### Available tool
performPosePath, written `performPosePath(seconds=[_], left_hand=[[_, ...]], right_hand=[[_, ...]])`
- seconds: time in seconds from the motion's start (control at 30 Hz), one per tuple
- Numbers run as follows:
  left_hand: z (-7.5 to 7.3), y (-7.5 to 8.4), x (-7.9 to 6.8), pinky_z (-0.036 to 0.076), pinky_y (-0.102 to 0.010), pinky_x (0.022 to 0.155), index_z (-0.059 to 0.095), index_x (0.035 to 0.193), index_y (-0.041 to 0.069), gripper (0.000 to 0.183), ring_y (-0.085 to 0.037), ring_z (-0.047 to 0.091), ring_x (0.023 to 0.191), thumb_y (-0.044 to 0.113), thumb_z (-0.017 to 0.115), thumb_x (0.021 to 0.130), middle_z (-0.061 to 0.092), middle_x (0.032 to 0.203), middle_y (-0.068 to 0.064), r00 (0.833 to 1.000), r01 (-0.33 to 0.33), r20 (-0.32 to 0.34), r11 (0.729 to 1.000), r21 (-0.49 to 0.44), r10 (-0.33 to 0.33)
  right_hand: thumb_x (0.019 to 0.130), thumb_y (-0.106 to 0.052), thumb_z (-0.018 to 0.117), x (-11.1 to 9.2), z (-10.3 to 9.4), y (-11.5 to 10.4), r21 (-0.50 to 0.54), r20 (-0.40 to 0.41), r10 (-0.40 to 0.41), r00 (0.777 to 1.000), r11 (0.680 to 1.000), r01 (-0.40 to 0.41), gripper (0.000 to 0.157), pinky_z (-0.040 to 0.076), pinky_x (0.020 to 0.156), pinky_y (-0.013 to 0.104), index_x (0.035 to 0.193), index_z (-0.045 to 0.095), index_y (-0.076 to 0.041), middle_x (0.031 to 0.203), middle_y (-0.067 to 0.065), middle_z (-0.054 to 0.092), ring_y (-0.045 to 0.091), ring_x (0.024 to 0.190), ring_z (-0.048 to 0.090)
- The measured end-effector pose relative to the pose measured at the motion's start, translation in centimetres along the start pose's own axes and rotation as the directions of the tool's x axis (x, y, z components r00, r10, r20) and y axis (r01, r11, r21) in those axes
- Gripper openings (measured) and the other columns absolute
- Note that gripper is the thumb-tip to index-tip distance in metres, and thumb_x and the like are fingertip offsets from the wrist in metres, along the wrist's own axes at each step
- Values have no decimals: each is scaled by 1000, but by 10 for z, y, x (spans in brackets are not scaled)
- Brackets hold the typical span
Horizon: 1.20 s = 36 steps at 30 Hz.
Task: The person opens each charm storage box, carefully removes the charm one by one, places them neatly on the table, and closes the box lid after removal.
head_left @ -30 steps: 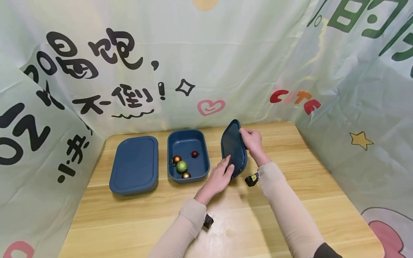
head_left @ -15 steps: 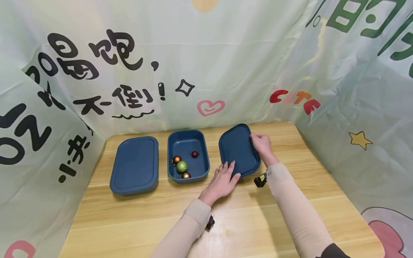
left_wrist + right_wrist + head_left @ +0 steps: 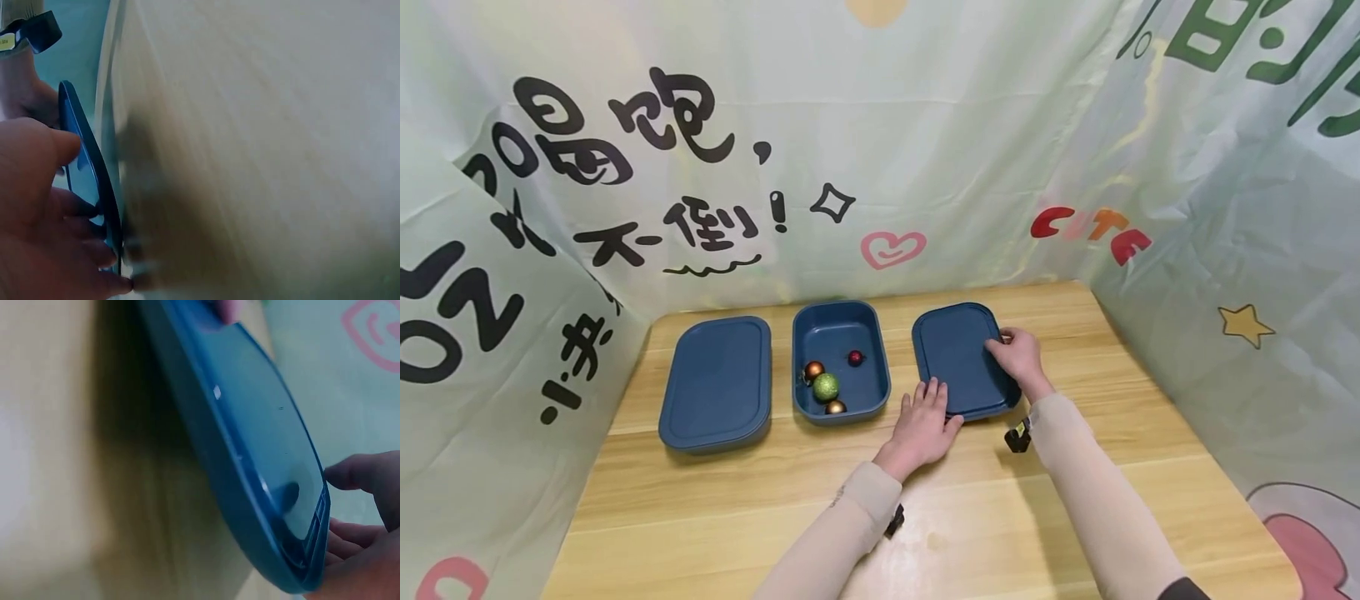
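A dark blue rectangular lid [image 3: 962, 354] lies nearly flat on the right part of the table, its rimmed underside facing up and its right side slightly raised. My right hand [image 3: 1021, 360] pinches that right edge, thumb on top; in the right wrist view the lid [image 3: 269, 425] tilts, with my thumb at its rim. At the near left corner, my left hand [image 3: 922, 427] rests with fingers spread, touching the edge. Left of the lid stands an open blue box [image 3: 841, 323] holding a green glittery ball [image 3: 826, 387], a small red ball [image 3: 855, 357] and two coppery-gold balls.
Further left on the wooden table [image 3: 700, 517] stands a second blue box [image 3: 718, 379] with its lid on. A printed cloth [image 3: 955, 150] hangs behind the table and along both sides.
From standing steeply on its edge, the lid has tipped down to the right until nearly flat. My right hand has moved right and down with it; my left hand has shifted slightly right.
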<state>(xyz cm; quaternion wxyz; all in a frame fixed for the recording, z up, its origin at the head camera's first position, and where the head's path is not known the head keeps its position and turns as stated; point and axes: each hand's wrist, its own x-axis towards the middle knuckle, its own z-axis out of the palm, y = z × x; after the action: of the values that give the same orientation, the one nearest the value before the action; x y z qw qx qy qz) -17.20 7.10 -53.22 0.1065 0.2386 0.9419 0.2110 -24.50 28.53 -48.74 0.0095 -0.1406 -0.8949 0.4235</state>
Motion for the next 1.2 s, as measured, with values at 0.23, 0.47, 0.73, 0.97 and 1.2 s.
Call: performPosePath(seconds=[0.23,0.47,0.73,0.97,1.2], left_hand=[[7,5,3,23,-61,129,31,167,9,69,-34,22,164,49,43,112,26,175,-12,999,38,-21,996,85,-36],[9,4,3,24,-63,128,34,166,9,68,-33,22,163,49,46,111,28,174,-12,999,26,-30,993,118,-23],[9,8,5,23,-62,128,35,166,11,68,-31,22,164,50,46,111,29,174,-10,999,42,-23,988,148,-39],[3,10,5,23,-62,128,35,166,12,66,-35,23,163,48,46,111,30,174,-12,1000,19,-5,992,124,-19],[1,9,7,20,-63,128,29,168,18,67,-46,18,162,50,44,112,26,175,-15,999,-15,-27,992,126,19]], right_hand=[[101,-20,64,-1,6,19,-132,51,-91,995,986,97,68,52,105,60,153,40,16,138,41,58,52,124,62],[103,-25,62,-6,13,26,-294,112,-175,978,935,201,73,40,117,63,153,35,20,149,45,46,58,139,47],[103,-34,62,-11,21,33,-426,109,-250,962,862,273,73,34,118,66,150,43,19,147,46,46,62,138,43],[103,-43,62,-23,19,31,-455,121,-314,942,826,334,74,34,115,72,152,47,10,155,44,38,62,142,38],[107,-50,55,-38,18,31,-550,200,-353,914,731,402,75,30,118,74,153,48,9,159,42,35,62,148,33]])
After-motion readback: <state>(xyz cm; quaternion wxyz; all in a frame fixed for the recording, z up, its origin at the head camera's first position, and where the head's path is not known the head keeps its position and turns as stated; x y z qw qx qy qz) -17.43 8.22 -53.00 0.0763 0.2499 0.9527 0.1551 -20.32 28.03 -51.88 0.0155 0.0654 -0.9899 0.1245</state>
